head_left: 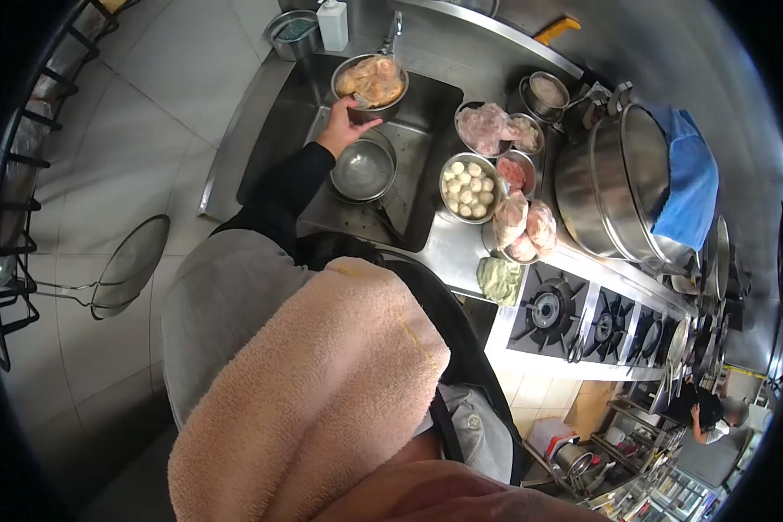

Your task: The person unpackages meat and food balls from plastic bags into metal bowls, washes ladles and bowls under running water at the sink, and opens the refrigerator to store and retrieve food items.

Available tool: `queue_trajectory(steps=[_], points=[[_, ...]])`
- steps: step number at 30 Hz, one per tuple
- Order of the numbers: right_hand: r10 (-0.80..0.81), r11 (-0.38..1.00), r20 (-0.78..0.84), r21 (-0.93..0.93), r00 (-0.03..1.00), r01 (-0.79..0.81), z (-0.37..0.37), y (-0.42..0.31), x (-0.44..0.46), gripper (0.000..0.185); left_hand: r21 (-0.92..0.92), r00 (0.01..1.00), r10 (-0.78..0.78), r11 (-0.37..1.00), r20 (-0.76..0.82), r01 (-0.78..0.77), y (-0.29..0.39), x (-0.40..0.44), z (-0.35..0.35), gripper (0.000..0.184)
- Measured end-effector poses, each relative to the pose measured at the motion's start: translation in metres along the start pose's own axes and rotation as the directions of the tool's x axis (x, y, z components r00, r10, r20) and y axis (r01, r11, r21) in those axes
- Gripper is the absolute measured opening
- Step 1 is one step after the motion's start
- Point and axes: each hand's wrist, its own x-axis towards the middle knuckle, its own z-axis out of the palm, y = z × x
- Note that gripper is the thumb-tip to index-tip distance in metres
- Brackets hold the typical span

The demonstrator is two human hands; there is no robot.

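My left hand (346,128), in a dark sleeve, reaches over the sink (274,157). Its fingertips touch the near rim of a metal bowl (390,106) under the faucet (395,33), and its thumb is stretched away from the fingers. Yellowish meat, seemingly in plastic (374,81), fills that bowl. Just below the hand, a metal pan (363,169) with a dark handle stands in the sink, seemingly with clear liquid in it. My right hand is out of sight. A pink towel (322,383) covers much of the near view.
Right of the sink are bowls of white balls (468,190), pale meat (483,128) and red meat (511,175), bagged meat (539,228), a green cloth (499,280), a large pot (596,187) and burners (545,309). A strainer (135,265) hangs left. Another person (709,412) is far right.
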Motion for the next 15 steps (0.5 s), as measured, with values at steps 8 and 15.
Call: queue_trajectory(steps=[8, 15], points=[[0.01, 0.999, 0.037, -0.051, 0.999, -0.008, -0.001, 0.025, -0.001, 0.025, 0.156, 0.994, 0.073, 0.984, 0.085, -0.086, -0.006, 0.005, 0.003, 0.063], [-0.07, 0.986, 0.022, -0.148, 0.997, 0.072, -0.003, 0.073, -0.021, 0.025, 0.138, 0.996, -0.089, 0.987, 0.016, 0.086, -0.018, 0.037, 0.01, 0.05]])
